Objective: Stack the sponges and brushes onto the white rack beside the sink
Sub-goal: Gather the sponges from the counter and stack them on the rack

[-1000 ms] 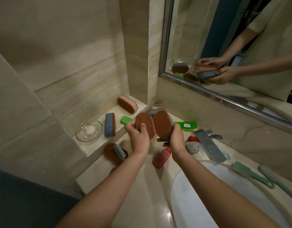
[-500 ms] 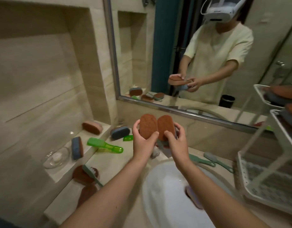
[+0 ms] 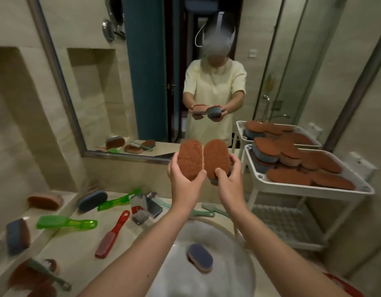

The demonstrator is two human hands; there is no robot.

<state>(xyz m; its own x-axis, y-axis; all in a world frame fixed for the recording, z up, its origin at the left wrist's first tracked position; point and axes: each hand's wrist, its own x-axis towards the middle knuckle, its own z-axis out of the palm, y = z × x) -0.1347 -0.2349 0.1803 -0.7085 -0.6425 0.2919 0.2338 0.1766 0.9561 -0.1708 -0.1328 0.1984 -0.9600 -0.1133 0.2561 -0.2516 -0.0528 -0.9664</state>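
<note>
My left hand (image 3: pixel 183 185) grips a brown oval sponge (image 3: pixel 189 159) upright. Beside it, my right hand (image 3: pixel 229 181) grips a second brown sponge (image 3: pixel 216 158) with a blue underside; the two sponges touch edge to edge above the sink (image 3: pixel 232 273). The white rack (image 3: pixel 314 188) stands to the right, its top tier piled with several brown and blue sponges (image 3: pixel 292 166); its lower tier (image 3: pixel 286 224) looks bare. A blue sponge (image 3: pixel 200 257) lies in the sink bowl.
On the counter at left lie a red brush (image 3: pixel 112 234), two green brushes (image 3: pixel 66 221) (image 3: pixel 116 200), a blue sponge (image 3: pixel 92 200) and the faucet (image 3: pixel 146 203). More sponges (image 3: pixel 18 235) and a brush (image 3: pixel 47 273) rest on the left ledge. A mirror (image 3: pixel 142 71) fills the wall ahead.
The view has swung right from the left ledge to the sink and rack. Both hands, each holding a sponge, have risen and moved right toward the rack.
</note>
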